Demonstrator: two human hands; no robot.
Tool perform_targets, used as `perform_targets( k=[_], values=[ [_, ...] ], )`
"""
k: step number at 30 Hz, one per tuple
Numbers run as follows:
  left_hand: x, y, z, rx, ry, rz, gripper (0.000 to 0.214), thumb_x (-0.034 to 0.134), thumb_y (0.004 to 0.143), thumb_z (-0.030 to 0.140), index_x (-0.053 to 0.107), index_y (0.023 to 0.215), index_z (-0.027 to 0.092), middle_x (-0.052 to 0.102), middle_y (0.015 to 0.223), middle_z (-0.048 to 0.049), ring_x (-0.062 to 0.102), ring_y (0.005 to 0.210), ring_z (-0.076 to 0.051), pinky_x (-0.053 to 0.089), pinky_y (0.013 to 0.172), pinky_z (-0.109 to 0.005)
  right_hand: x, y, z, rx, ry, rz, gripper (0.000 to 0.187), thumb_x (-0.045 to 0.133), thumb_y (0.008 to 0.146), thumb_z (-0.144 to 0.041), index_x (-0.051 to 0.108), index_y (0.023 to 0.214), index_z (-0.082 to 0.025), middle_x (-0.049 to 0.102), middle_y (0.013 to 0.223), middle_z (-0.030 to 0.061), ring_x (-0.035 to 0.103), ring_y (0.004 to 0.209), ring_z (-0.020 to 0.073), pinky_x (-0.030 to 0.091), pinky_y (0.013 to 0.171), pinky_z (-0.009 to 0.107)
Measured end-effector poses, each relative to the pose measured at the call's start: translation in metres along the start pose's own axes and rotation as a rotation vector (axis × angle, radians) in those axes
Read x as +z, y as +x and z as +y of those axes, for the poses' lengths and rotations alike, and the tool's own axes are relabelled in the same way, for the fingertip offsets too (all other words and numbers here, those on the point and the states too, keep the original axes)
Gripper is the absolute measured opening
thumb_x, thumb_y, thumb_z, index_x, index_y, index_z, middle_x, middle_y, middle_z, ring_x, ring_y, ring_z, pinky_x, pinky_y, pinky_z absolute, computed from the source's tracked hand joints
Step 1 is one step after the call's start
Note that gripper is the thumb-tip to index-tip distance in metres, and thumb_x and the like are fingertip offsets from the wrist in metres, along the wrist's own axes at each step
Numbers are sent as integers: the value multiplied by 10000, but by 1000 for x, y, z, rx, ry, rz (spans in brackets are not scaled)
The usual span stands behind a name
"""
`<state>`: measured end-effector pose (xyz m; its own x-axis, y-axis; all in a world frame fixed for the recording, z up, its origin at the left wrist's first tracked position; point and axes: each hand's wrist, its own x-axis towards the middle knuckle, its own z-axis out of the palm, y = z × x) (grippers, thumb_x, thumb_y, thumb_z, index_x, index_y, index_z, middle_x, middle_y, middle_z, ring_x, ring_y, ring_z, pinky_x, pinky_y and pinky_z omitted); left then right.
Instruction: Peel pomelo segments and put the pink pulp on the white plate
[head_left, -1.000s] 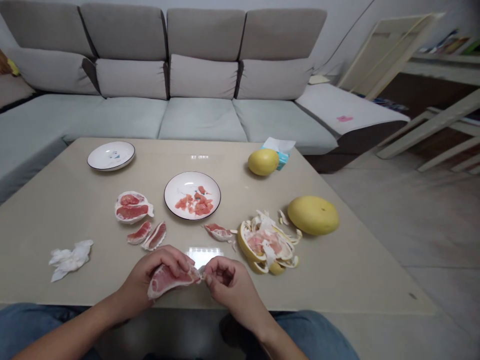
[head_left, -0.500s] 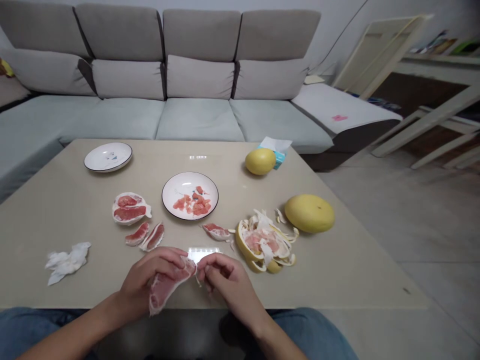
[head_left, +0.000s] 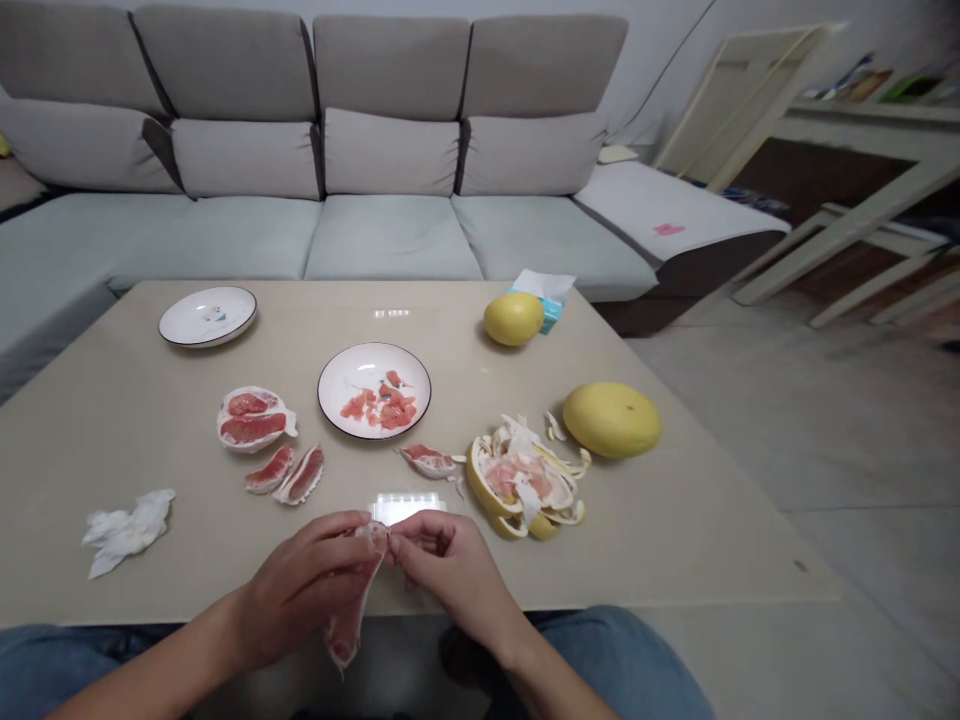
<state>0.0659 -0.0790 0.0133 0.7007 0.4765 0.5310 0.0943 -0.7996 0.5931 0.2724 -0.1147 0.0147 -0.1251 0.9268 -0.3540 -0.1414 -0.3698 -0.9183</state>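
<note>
My left hand is wrapped round a red pomelo segment, which hangs down past the table's front edge. At the upper end of that segment, the fingertips of my right hand are pinched against its pale membrane. Beyond my hands stands a white dark-rimmed plate with small pieces of red pulp. To its left lie a partly peeled pomelo chunk and two loose segments. Another segment is between the plate and an opened yellow rind filled with membrane scraps.
Two whole pomelos sit on the right of the table, the farther one by a blue tissue box. A second plate is at the back left. Crumpled tissue lies front left. A grey sofa stands behind the table.
My left hand has turned the segment more upright, so its lower end points down. My right fingertips have come in against its upper end. The view has shifted slightly.
</note>
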Motion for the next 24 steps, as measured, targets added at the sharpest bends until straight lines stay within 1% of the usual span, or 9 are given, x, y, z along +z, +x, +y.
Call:
perform_targets(
  k=[3,6,10,12,14,17,19,22,24],
  values=[
    [4,-4,0,-67,-7,-46,414,464,945,131,489,1343,244,653,1257,-83,538,1246,-182,481,1019,-266,1,-1,2,-50,-139,98,219,703,705,-358,706,704,-139,623,571,-3,462,490,83,355,479,211],
    [6,-7,-1,-22,-6,-29,421,470,942,132,490,1343,256,657,1248,-85,524,1262,-194,479,1030,-296,1,0,3,-82,-203,156,154,698,684,-298,697,659,-145,571,518,-28,429,479,75,328,478,208],
    [4,-5,-4,44,37,24,423,507,920,116,529,1301,300,693,1195,-58,515,1268,-223,484,1030,-382,-1,3,1,-52,-102,66,220,704,698,-372,698,691,-152,629,571,-7,466,484,80,349,479,209],
    [3,-2,-4,72,64,30,419,523,915,127,529,1302,287,701,1181,-67,513,1269,-227,485,1027,-388,-2,3,-1,-24,-51,25,260,711,699,-415,704,721,-155,657,606,4,477,482,81,359,475,209],
    [2,1,-2,79,71,33,415,523,912,117,540,1291,286,714,1154,-58,524,1259,-219,485,1030,-372,-2,3,-1,-7,-28,14,280,727,684,-433,707,735,-158,670,626,8,481,481,83,365,474,210],
    [1,3,1,21,59,13,419,503,913,88,552,1273,296,719,1139,-41,555,1231,-198,487,1030,-330,-2,3,0,-4,-41,12,280,725,685,-429,705,728,-154,673,631,12,479,483,85,355,472,212],
    [2,1,2,-22,49,-18,426,490,919,92,530,1294,290,713,1148,-46,569,1219,-190,484,1032,-311,-2,3,0,-8,-78,25,262,716,686,-405,698,705,-145,657,611,10,472,485,83,339,473,212],
    [5,-5,1,-79,24,-52,446,479,934,124,468,1351,280,667,1234,-68,565,1226,-190,483,1029,-298,-3,3,2,-25,-141,42,217,697,682,-347,685,688,-131,624,586,3,454,503,83,326,490,214],
    [8,-9,-1,-115,-5,-51,444,466,944,140,450,1363,284,613,1310,-80,556,1236,-193,490,1018,-294,-2,3,3,-40,-181,62,180,675,676,-308,657,661,-129,577,554,-16,412,497,76,304,483,209]
  ],
)
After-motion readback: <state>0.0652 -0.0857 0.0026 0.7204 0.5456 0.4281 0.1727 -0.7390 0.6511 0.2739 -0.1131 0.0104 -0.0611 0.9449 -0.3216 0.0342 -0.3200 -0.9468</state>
